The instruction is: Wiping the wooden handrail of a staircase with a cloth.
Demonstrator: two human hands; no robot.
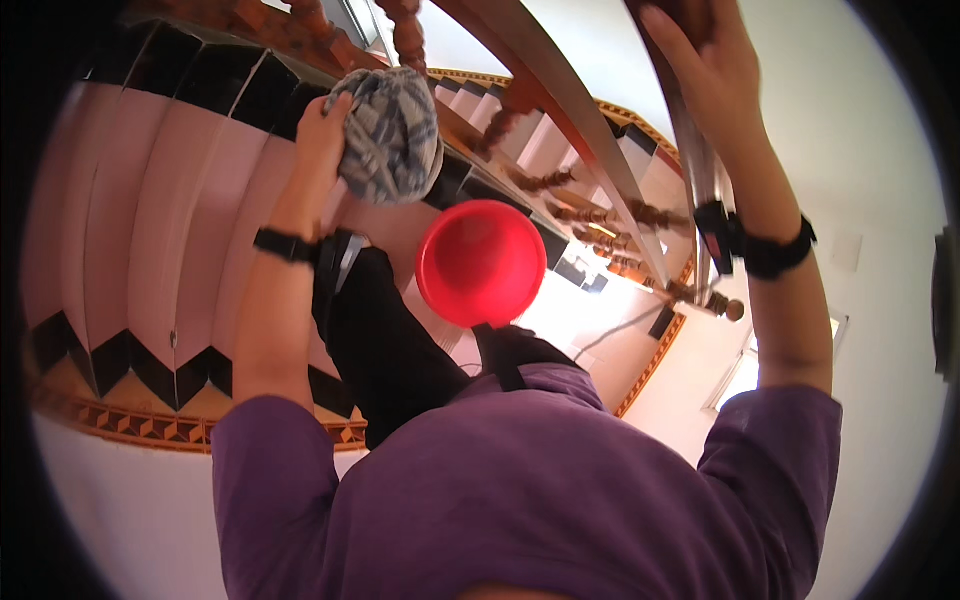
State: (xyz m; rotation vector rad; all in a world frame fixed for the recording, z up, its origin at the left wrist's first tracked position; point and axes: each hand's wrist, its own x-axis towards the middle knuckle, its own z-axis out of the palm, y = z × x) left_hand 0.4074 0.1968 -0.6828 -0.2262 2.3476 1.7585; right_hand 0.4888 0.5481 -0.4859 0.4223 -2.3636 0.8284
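My left hand (322, 139) grips a bundled grey patterned cloth (390, 139), thumb on its near side. The bundle is held above the pink stair treads, beside a turned wooden baluster (409, 34). High at the right, my right hand (716, 75) lies against a dark brown wooden handrail (679, 97). Its thumb is spread from the fingers, whose tips pass out of the top of the picture, so their grip is hidden. A red plastic bucket (480, 262) with its mouth up appears between the balusters and my black-trousered legs.
Pink tiled steps (157, 225) with black edging run along the left. A curved wooden banister (577, 120) and several turned balusters cross the upper middle, with a lower flight beyond. A white wall (877, 150) bounds the right side. Bright light falls on the lower floor.
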